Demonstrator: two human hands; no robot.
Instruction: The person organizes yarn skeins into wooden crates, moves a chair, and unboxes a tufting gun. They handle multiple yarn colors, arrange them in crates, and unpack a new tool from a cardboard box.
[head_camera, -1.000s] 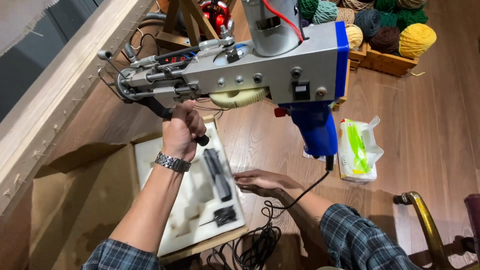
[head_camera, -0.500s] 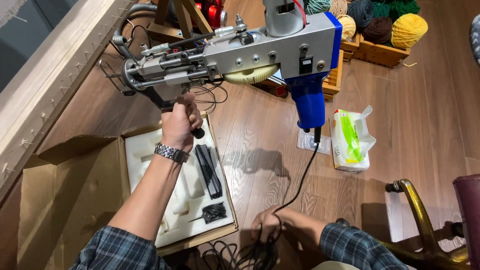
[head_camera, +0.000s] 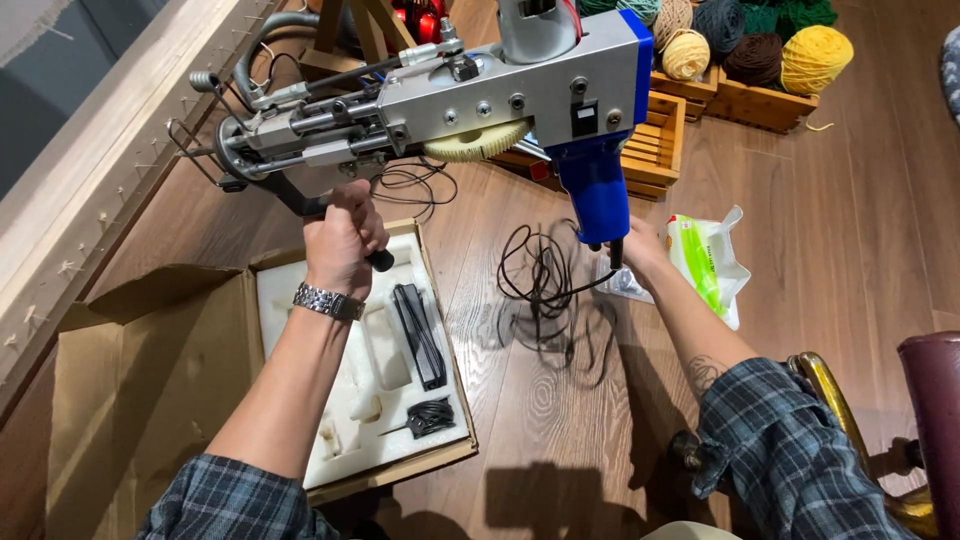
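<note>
I hold up a tufting gun (head_camera: 480, 100) with a silver metal body and a blue rear grip (head_camera: 592, 185). My left hand (head_camera: 342, 238), with a metal watch at the wrist, is closed around its black front handle. My right hand (head_camera: 640, 250) is just below the blue grip, where the black power cord (head_camera: 545, 280) leaves the tool; the cord hangs in loose loops above the wooden floor. The grip hides part of the fingers.
An open cardboard box (head_camera: 150, 370) with a white foam insert (head_camera: 360, 370) holding black parts lies below. A wooden frame (head_camera: 90, 190) runs along the left. Wooden crates with yarn balls (head_camera: 815, 55) stand at the back; a plastic packet (head_camera: 705, 265) and chair (head_camera: 930, 400) at right.
My right hand rose from the floor near the box up to the cord under the blue grip, lifting the cord into loops. The left hand kept hold of the front handle.
</note>
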